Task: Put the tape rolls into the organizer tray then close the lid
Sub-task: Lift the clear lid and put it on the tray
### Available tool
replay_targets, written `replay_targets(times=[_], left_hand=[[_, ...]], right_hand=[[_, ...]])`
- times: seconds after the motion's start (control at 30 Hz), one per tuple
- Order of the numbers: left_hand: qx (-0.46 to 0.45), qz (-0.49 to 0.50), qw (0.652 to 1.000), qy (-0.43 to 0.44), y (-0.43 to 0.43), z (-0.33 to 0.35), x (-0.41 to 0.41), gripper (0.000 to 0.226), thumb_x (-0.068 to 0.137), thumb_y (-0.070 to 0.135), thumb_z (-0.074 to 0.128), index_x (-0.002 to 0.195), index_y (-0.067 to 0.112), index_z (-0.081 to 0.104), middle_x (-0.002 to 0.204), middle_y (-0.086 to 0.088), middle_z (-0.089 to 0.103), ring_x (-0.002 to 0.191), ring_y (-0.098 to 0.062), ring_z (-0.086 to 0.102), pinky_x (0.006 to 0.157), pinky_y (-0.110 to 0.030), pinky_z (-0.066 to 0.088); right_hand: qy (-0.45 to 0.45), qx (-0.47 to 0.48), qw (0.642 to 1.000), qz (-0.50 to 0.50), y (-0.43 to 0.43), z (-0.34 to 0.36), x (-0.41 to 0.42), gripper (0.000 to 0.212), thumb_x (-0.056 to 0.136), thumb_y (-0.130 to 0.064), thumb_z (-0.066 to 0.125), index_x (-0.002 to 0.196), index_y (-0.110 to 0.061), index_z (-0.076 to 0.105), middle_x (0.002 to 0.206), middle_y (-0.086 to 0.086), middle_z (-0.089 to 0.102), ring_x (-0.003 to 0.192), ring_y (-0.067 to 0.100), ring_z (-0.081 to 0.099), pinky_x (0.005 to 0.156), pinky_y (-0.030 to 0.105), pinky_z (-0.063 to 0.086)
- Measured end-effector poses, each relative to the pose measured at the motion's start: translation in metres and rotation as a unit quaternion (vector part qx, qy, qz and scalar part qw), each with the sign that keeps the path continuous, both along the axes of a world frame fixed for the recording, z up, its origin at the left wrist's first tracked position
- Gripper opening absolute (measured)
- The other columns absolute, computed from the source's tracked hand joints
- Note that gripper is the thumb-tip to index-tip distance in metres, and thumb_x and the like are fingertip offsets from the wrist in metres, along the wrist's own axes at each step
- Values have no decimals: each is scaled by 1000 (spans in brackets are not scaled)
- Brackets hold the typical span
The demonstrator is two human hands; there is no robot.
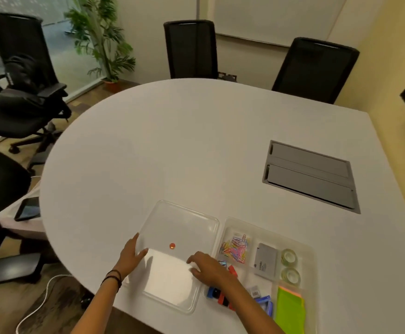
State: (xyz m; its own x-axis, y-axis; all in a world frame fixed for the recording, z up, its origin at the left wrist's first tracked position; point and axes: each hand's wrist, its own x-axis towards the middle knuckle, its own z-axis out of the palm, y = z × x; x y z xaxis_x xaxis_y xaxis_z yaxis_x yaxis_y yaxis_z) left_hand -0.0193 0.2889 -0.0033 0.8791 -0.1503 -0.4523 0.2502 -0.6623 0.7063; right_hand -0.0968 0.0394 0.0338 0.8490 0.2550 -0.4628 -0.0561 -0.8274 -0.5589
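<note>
Head view
Table: white table [172,145] with a rounded end; a grey cable hatch [309,175] is set into it at the right.
Organizer tray: clear organizer tray [313,259] sits at the near right edge, open, divided into compartments.
Tape rolls: two clear tape rolls [290,266] lie side by side in the tray's far right compartment, one just nearer you than the other.
Other contents: coloured paper clips [235,247], a grey card [265,263] and green sticky notes [289,312] occupy separate compartments.
Lid: clear lid [184,218] lies flat on the table, touching the tray's left side, with an orange dot [172,246] on it.
Left hand: your left hand [130,257] rests on the lid's left edge, fingers spread, pinching nothing.
Right hand: your right hand [207,267] rests where lid meets tray, fingers loosely curled; you grip nothing that I can see.
Surroundings: black office chairs [192,49] ring the table.
</note>
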Motion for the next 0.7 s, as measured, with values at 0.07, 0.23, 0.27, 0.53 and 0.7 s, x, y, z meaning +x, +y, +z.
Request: replay_targets(times=[0.07, 0.23, 0.27, 0.53, 0.7], left_hand=[[-17, 44, 999, 25, 10, -7, -7, 62, 96, 18, 53, 147, 7, 20, 154, -18, 25, 142, -32, 26, 117, -46, 23], [7, 148, 989, 11, 21, -16, -12, 44, 95, 9, 51, 137, 3, 41, 124, -23, 54, 112, -35, 53, 100, -46, 42], [8, 152, 988, 15, 22, -16, -11, 43, 94, 9, 52, 136, 3, 43, 122, -23, 56, 110, -36, 54, 99, -46, 42], [23, 158, 984, 84, 18, -7, 16, 39, 89, 10, 61, 124, -5, 51, 136, -22, 50, 125, -37, 47, 106, -43, 36], [-27, 217, 974, 65, 18, -10, 15, 21, 88, 5, 61, 106, -6, 64, 115, -21, 63, 111, -38, 56, 97, -41, 43]], right_hand=[[39, -44, 997, 41, 12, -5, 1, 37, 96, -19, 43, 132, -11, 47, 140, 15, 44, 129, 30, 41, 109, 41, 33], [56, -93, 992, 60, 28, -13, 1, 39, 96, -16, 41, 134, -7, 46, 144, 15, 43, 135, 29, 36, 120, 46, 9], [59, -88, 993, 54, 29, -13, 1, 39, 96, -16, 42, 134, -7, 47, 144, 15, 44, 135, 29, 37, 120, 45, 13], [80, -103, 990, 61, 31, -14, -3, 35, 93, -12, 44, 127, -3, 53, 137, 19, 49, 125, 35, 47, 107, 43, 39], [65, -86, 993, 39, 30, -10, -5, 39, 95, -12, 41, 133, -6, 47, 140, 17, 47, 129, 31, 43, 110, 40, 35]])
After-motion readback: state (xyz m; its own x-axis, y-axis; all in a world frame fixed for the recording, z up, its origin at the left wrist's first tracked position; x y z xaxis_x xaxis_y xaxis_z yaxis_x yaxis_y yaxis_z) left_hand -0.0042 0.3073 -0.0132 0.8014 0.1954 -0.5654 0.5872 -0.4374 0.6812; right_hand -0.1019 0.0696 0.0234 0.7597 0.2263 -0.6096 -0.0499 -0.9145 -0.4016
